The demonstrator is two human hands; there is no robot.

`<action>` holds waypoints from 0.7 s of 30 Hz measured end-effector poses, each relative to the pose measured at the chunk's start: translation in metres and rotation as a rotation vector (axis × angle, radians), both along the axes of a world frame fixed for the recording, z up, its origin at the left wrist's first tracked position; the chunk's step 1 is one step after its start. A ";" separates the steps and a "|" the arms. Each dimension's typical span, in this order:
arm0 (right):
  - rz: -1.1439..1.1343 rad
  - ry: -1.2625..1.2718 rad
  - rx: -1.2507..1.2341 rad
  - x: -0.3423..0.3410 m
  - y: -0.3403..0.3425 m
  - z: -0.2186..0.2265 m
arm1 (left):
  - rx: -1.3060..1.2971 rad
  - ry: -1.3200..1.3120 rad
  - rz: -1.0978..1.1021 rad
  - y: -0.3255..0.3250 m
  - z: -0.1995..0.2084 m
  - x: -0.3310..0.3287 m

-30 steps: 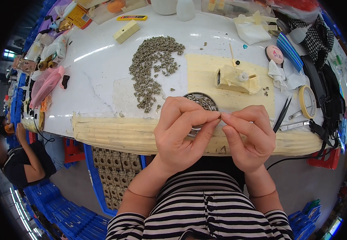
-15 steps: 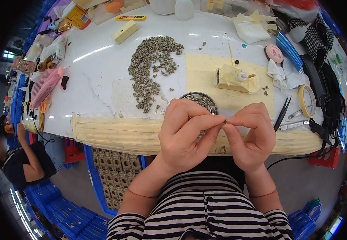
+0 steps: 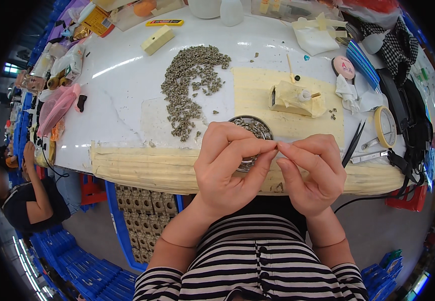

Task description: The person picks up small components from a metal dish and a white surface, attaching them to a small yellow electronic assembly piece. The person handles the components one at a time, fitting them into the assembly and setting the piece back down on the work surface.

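My left hand (image 3: 230, 170) is closed in a pinch, thumb against index finger, above the front of the table. A tiny metal part, seen better a moment ago, is mostly hidden at its fingertips. My right hand (image 3: 315, 173) meets it there: the right index tip touches the left fingertips, while the right thumb stands apart below, with nothing visible between. Just behind the hands, partly covered by the left one, is a round metal dish (image 3: 265, 123) of small metal parts. Farther back to the left spreads a pile of similar metal parts (image 3: 187, 83).
A tape-wrapped block (image 3: 297, 100) sits on a yellow sheet (image 3: 247, 83). To the right lie black tweezers (image 3: 354, 144) and a tape roll (image 3: 385, 126). Padding (image 3: 142, 163) lines the front edge; below is a blue crate (image 3: 114, 210) of metal pieces. A co-worker (image 3: 31, 195) is at far left.
My right thumb has parted from the index finger and dropped slightly. The fingertips have shifted a little up and left, and the small part is now mostly hidden.
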State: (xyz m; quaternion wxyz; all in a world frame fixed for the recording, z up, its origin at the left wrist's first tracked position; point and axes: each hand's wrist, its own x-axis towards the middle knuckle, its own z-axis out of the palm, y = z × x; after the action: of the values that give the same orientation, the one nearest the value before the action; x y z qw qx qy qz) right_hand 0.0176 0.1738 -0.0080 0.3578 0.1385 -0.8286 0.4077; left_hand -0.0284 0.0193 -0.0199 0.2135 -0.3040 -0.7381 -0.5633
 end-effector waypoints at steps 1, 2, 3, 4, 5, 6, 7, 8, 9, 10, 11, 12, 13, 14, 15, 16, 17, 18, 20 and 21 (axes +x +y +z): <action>0.006 -0.006 -0.020 0.000 0.000 0.000 | 0.000 0.005 -0.002 0.000 0.000 -0.001; 0.006 -0.023 -0.025 0.000 0.000 0.000 | 0.000 0.010 -0.004 -0.001 0.000 -0.001; 0.008 -0.040 -0.031 0.000 0.000 0.000 | 0.001 0.020 -0.014 -0.001 0.001 -0.001; 0.009 -0.057 -0.038 0.000 0.000 0.000 | 0.001 0.031 -0.024 -0.002 0.002 -0.001; 0.031 -0.091 -0.065 0.000 0.001 -0.001 | 0.002 0.041 -0.034 -0.002 0.002 -0.001; 0.053 -0.124 -0.093 0.000 0.002 -0.001 | -0.002 0.054 -0.050 -0.003 0.003 -0.001; 0.076 -0.158 -0.121 0.001 0.003 -0.001 | -0.006 0.066 -0.065 -0.003 0.003 -0.002; 0.108 -0.184 -0.155 0.000 0.003 -0.002 | -0.010 0.079 -0.082 -0.004 0.004 -0.002; 0.140 -0.212 -0.188 -0.001 0.004 -0.003 | -0.016 0.082 -0.083 -0.004 0.003 -0.002; 0.172 -0.239 -0.221 -0.002 0.004 -0.004 | -0.023 0.084 -0.085 -0.005 0.003 -0.001; 0.181 -0.255 -0.263 -0.001 0.005 -0.006 | -0.030 0.087 -0.087 -0.005 0.003 -0.001; 0.189 -0.272 -0.305 0.000 0.005 -0.007 | -0.030 0.085 -0.087 -0.004 0.003 -0.001; 0.198 -0.289 -0.346 0.001 0.005 -0.007 | -0.031 0.083 -0.088 -0.004 0.004 -0.001; 0.174 -0.265 -0.337 0.001 0.005 -0.007 | -0.032 0.082 -0.089 -0.003 0.004 0.000; 0.151 -0.241 -0.329 0.000 0.005 -0.007 | -0.035 0.082 -0.079 -0.003 0.004 0.000; 0.128 -0.217 -0.320 0.000 0.004 -0.007 | -0.038 0.082 -0.069 -0.002 0.003 0.000; 0.107 -0.178 -0.298 0.000 0.003 -0.006 | -0.041 0.082 -0.058 -0.001 0.002 0.000; 0.085 -0.139 -0.276 0.000 0.002 -0.005 | -0.042 0.080 -0.050 0.000 0.001 0.000; 0.066 -0.074 -0.193 -0.001 0.001 -0.003 | -0.044 0.076 -0.034 0.001 0.000 -0.001; 0.068 -0.047 -0.133 -0.001 0.001 -0.001 | -0.036 0.067 -0.034 0.001 0.000 -0.001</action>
State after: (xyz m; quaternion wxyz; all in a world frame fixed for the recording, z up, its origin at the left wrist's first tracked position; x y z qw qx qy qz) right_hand 0.0165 0.1746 -0.0092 0.3326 0.1330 -0.8027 0.4768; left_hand -0.0296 0.0207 -0.0197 0.2228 -0.3389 -0.7353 -0.5430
